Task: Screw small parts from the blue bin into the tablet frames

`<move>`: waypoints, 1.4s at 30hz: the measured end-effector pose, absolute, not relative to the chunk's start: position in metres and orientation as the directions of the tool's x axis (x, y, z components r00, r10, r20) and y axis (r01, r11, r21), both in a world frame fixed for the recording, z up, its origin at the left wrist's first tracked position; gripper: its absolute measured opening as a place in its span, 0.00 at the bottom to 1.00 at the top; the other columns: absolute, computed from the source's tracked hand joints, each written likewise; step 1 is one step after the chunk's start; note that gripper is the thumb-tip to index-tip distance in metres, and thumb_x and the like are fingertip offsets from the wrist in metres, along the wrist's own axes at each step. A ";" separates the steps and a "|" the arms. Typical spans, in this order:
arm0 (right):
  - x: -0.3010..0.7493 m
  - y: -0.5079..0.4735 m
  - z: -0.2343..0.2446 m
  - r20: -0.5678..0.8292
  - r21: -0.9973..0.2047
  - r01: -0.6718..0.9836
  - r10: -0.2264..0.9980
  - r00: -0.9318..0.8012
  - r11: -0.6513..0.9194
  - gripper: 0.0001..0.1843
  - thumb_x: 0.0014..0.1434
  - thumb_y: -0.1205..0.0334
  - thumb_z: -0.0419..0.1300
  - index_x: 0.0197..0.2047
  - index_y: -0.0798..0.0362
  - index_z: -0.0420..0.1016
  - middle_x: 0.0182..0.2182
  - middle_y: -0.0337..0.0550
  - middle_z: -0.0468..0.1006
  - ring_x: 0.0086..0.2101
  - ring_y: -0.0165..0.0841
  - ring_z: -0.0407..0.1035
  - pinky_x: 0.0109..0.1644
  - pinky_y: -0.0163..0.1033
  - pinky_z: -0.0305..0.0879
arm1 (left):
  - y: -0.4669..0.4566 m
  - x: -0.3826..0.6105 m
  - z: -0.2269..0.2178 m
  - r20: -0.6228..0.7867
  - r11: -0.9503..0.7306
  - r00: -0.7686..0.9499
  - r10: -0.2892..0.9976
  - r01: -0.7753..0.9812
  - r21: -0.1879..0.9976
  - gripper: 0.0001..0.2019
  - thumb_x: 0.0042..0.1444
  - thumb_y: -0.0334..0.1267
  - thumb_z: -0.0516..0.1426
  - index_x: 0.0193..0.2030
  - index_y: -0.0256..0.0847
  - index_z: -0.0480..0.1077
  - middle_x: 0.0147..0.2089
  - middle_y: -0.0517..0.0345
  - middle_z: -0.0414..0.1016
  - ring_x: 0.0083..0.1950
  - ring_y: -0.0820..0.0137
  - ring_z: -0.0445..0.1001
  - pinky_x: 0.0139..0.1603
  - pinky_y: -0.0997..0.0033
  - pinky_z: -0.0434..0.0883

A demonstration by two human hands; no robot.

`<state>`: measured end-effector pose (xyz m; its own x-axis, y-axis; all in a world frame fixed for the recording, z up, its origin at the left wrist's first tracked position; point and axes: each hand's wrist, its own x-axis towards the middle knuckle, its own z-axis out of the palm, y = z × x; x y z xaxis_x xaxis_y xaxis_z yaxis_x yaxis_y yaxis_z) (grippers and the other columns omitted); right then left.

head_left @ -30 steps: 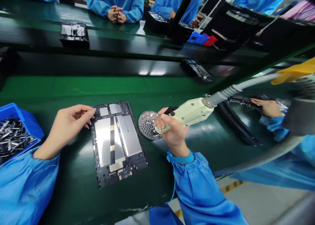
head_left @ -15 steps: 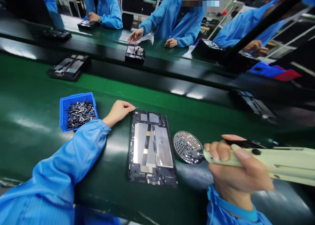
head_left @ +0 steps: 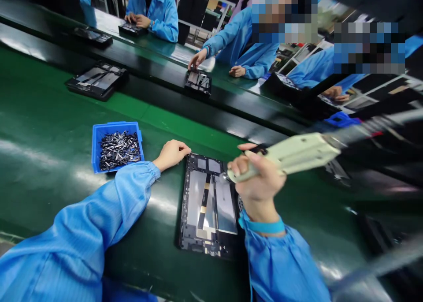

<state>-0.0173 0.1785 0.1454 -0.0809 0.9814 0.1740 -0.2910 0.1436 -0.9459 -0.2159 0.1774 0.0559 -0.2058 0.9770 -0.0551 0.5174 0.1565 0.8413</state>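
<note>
the tablet [head_left: 211, 200] lies flat on the green bench [head_left: 148, 258] in front of us, its inside facing up. our left hand [head_left: 172, 154] is at its far left corner, thumb and finger pinched together on what looks like a small part [head_left: 194, 154], mostly covered by the fingertips. our right hand [head_left: 259, 178] is clamped round the pale screwdriver [head_left: 300, 155], its tip over the upper right of the tablet; we cannot tell whether it touches.

to do this well, we should seat the small part flush and keep a light fingertip on it, so it stays put when the tip arrives. we would bring the screwdriver upright over the hole before pressing, since it leans well over now, and carry it clear of the silver panels, where a slip could scratch. our fingertips ought to stay out of the tip's path, and the tablet should be kept from sliding.

compared with the frame just before, the screwdriver has left the round dish [head_left: 240, 203], now mostly hidden behind our right wrist, and come over the tablet. our left fingertips have closed in on the corner, with less of the small part poking out. the blue bin [head_left: 95, 152] of metal bits [head_left: 119, 150] still sits left of the tablet. across from us, a co-worker's hand [head_left: 197, 59] has come down to a device [head_left: 198, 82].
</note>
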 end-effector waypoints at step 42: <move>-0.021 0.210 0.158 0.207 -0.863 -0.481 0.976 -0.064 0.151 0.24 0.42 0.56 0.75 0.15 0.49 0.63 0.12 0.36 0.61 0.16 0.28 0.58 0.23 0.42 0.60 | 0.141 -0.185 0.066 0.228 -0.027 -0.158 0.961 0.765 0.643 0.13 0.66 0.38 0.58 0.51 0.38 0.81 0.57 0.43 0.81 0.60 0.57 0.77 0.63 0.58 0.75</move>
